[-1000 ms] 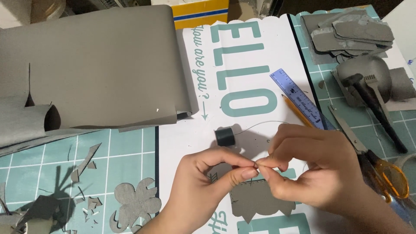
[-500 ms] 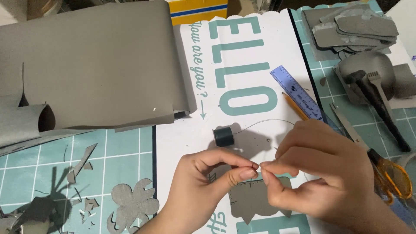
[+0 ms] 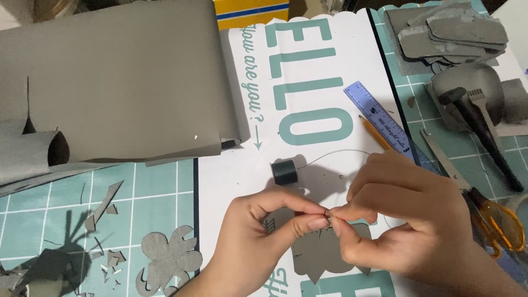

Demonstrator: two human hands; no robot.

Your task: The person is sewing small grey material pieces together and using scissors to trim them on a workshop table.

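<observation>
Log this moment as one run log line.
left hand: pinching thread end | right hand: pinching same spot | thread spool: lying on white card | grey cut-out: under hands

Single view, head-worn camera: looks steeply down from above the person's own position onto a teal gridded cutting mat [image 3: 137, 203], facing away from the body. Range close; both hands enter from the bottom edge. Far edge of frame reaches a large grey rolled sheet [image 3: 121, 77]. No second view.
</observation>
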